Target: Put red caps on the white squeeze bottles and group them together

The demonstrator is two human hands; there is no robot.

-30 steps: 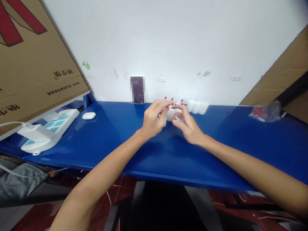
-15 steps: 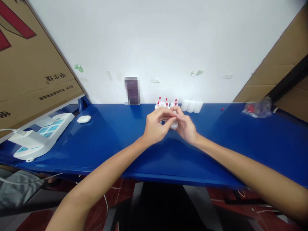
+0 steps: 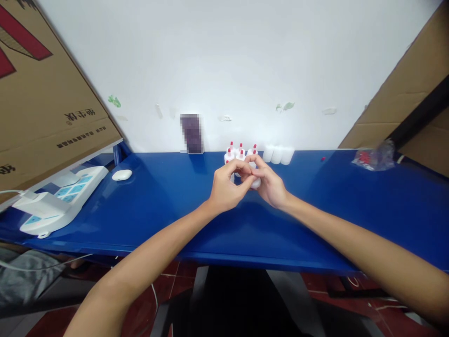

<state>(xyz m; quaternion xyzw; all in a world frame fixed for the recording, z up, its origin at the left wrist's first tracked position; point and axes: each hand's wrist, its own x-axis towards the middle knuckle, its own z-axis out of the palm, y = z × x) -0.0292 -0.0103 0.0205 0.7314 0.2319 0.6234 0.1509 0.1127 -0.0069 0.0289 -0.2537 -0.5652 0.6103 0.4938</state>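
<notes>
My right hand [image 3: 274, 186] is wrapped round a small white plastic bottle [image 3: 256, 183], whose rounded end shows below the fingers. From the other side, my left hand [image 3: 227, 186] pinches thumb and forefinger together at the bottle's upper part. What sits in that pinch is too small and covered to make out. Just behind the hands stand several white squeeze bottles [image 3: 240, 156] with red-tipped nozzles, partly hidden by my left fingers. To their right are white bottles without nozzles [image 3: 277, 154], in a row against the wall.
A small red cap [image 3: 323, 159] lies on the blue table [image 3: 175, 220]. Farther right is a clear plastic bag [image 3: 377, 158] with red pieces inside. A phone [image 3: 192, 134] leans on the wall. At left are a white earbud case [image 3: 122, 175] and a power strip [image 3: 73, 199].
The hands stay together at the bottle, with only a slight shift of the fingers. The whole view has moved a little, and more of the bottles behind the hands shows.
</notes>
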